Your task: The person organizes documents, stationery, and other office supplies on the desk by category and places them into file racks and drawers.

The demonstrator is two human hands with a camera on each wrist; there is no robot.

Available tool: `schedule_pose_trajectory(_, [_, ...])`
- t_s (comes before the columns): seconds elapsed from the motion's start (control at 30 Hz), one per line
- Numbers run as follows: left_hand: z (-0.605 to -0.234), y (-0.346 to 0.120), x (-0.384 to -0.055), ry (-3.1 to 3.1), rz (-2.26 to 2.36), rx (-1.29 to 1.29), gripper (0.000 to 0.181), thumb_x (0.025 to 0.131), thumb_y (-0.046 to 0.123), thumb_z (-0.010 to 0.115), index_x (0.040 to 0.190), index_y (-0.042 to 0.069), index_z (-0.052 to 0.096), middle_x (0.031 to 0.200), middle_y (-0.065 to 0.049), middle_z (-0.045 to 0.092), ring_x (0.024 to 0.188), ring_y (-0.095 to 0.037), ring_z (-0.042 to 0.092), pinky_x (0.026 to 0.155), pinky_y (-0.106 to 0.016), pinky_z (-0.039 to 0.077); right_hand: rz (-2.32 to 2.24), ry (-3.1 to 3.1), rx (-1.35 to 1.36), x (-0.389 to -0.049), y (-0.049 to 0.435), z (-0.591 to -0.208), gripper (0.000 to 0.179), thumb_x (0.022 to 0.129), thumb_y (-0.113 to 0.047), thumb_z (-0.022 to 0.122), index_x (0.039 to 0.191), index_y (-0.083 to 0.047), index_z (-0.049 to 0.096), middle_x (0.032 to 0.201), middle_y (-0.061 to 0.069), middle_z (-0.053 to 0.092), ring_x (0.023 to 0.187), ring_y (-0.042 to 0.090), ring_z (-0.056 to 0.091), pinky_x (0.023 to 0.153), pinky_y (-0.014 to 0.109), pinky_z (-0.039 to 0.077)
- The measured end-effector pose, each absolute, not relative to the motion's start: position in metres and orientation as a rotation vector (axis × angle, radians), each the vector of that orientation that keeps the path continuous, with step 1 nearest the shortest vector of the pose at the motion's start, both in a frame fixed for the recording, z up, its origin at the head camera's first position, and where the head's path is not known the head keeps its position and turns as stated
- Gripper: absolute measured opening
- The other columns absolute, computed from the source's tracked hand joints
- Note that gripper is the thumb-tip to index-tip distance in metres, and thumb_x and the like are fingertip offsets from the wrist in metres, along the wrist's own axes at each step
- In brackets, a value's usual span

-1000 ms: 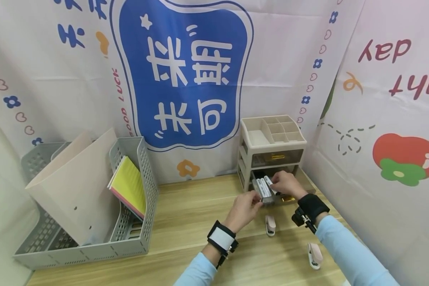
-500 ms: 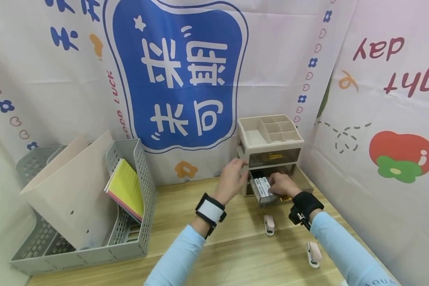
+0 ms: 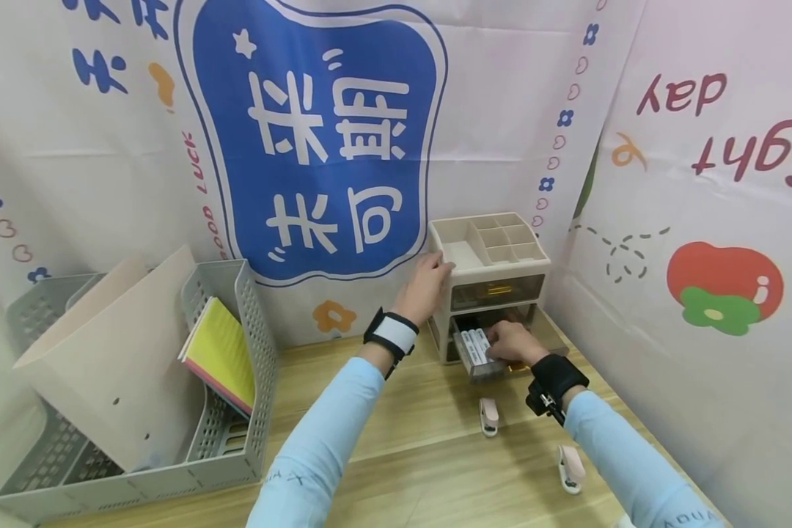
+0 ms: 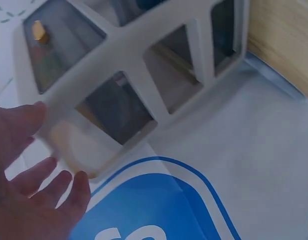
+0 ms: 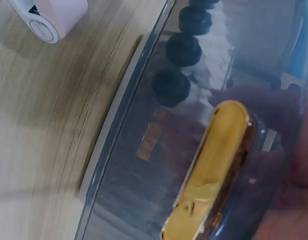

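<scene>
A beige desktop organizer (image 3: 501,271) stands against the back wall. Its lower smoky clear drawer (image 3: 485,372) is pulled out, with several white-barrelled marker pens (image 3: 474,346) lying side by side in it. My left hand (image 3: 422,287) is at the organizer's upper left corner; in the left wrist view its fingers (image 4: 39,175) are spread and loosely bent around that edge. My right hand (image 3: 513,342) reaches into the drawer beside the pens, fingertips hidden. The right wrist view shows the drawer's gold handle (image 5: 208,175) and dark round pen ends (image 5: 171,87) through the clear front.
Two pink-and-white staplers, the nearer stapler (image 3: 570,468) and the farther stapler (image 3: 489,416), lie on the wooden table (image 3: 435,440) before the drawer. At left stands a grey file rack (image 3: 138,480) holding a beige folder (image 3: 125,374) and a yellow pad (image 3: 223,352).
My left hand has left the drawer's front corner and moved up to the organizer's upper left corner. The right hand has lowered among the pens; the pen it held now lies hidden or among them.
</scene>
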State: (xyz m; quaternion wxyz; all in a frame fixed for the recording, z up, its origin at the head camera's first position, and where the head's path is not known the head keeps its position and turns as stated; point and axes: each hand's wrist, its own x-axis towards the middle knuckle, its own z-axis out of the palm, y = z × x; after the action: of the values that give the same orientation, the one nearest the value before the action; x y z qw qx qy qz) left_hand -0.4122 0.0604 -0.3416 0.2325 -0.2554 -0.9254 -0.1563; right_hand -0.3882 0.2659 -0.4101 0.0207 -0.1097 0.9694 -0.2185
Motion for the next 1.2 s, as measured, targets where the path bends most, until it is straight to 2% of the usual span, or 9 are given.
schedule_pose_trajectory(0.23, [-0.344,0.059,-0.42,-2.54,-0.227,-0.701,0.037,0.094,0.018,0.056,0.131,0.021,0.053,0.147,-0.013,0.035,0.131,-0.028,0.04,0.098,-0.037,0.045,-1.381,3.033,-0.303,-0.352,0.273,-0.39,0.036,0.085,-0.011,0.06,0.118,0.0,0.054,0.099,0.019,0.064,0.086,0.027,0.061,0.069,0.033,0.05])
schedule_pose_trajectory(0.43, [-0.339,0.062,-0.418,-2.546,-0.169,-0.681,0.035,0.093,0.02,0.057,0.128,0.022,0.055,0.146,-0.014,0.038,0.124,-0.027,0.047,0.089,-0.035,0.05,-1.801,2.817,-0.19,-0.312,0.294,-0.403,0.031,0.088,-0.004,0.057,0.114,0.007,0.044,0.096,0.016,0.056,0.08,0.013,0.055,0.07,0.026,0.05])
schedule_pose_trajectory(0.57, [-0.337,0.064,-0.416,-2.56,-0.147,-0.682,0.034,0.093,0.02,0.056,0.127,0.022,0.056,0.145,-0.014,0.039,0.118,-0.027,0.053,0.083,-0.034,0.052,-2.014,2.551,0.031,-0.296,0.303,-0.424,0.027,0.09,-0.005,0.055,0.106,0.003,0.034,0.094,0.009,0.045,0.075,0.008,0.054,0.071,0.024,0.052])
schedule_pose_trajectory(0.67, [-0.336,0.064,-0.415,-2.575,-0.15,-0.678,0.033,0.094,0.019,0.055,0.127,0.022,0.056,0.145,-0.014,0.039,0.109,-0.027,0.057,0.077,-0.033,0.053,-2.215,2.226,0.115,-0.294,0.306,-0.437,0.033,0.092,-0.008,0.054,0.103,-0.004,0.023,0.095,0.008,0.047,0.078,0.009,0.061,0.076,0.024,0.053])
schedule_pose_trajectory(0.77, [-0.335,0.063,-0.415,-2.588,-0.158,-0.683,0.034,0.094,0.017,0.054,0.127,0.022,0.055,0.146,-0.015,0.037,0.094,-0.025,0.061,0.068,-0.031,0.052,-2.373,1.938,0.129,-0.297,0.303,-0.446,0.041,0.093,-0.007,0.053,0.106,-0.008,0.014,0.108,0.016,0.045,0.084,0.014,0.066,0.086,0.025,0.051])
schedule_pose_trajectory(0.9, [-0.333,0.062,-0.415,-2.576,-0.146,-0.688,0.034,0.094,0.015,0.055,0.127,0.023,0.056,0.145,-0.016,0.039,0.071,-0.02,0.059,0.055,-0.028,0.047,-2.529,1.772,0.139,-0.307,0.294,-0.451,0.047,0.093,-0.001,0.05,0.112,-0.007,0.008,0.118,0.023,0.036,0.089,0.016,0.066,0.089,0.026,0.05])
schedule_pose_trajectory(0.97, [-0.333,0.062,-0.416,-2.57,-0.136,-0.681,0.033,0.093,0.015,0.055,0.126,0.023,0.057,0.143,-0.017,0.04,0.065,-0.019,0.057,0.051,-0.027,0.044,-2.59,1.755,0.157,-0.313,0.288,-0.453,0.045,0.093,0.003,0.048,0.112,-0.005,0.008,0.115,0.023,0.037,0.086,0.015,0.067,0.086,0.024,0.051])
schedule_pose_trajectory(1.07, [-0.334,0.064,-0.416,-2.581,-0.141,-0.672,0.031,0.093,0.015,0.055,0.123,0.023,0.058,0.143,-0.018,0.04,0.067,-0.019,0.061,0.052,-0.027,0.046,-2.653,1.764,0.186,-0.318,0.279,-0.457,0.041,0.091,0.007,0.049,0.105,-0.006,0.012,0.105,0.019,0.041,0.081,0.013,0.067,0.083,0.023,0.052])
schedule_pose_trajectory(1.2, [-0.335,0.067,-0.417,-2.622,-0.211,-0.67,0.028,0.093,0.018,0.056,0.121,0.02,0.059,0.139,-0.017,0.045,0.086,-0.025,0.065,0.064,-0.031,0.054,-2.68,1.791,0.228,-0.326,0.271,-0.456,0.04,0.091,0.005,0.051,0.102,-0.009,0.015,0.094,0.014,0.047,0.076,0.012,0.067,0.082,0.021,0.052])
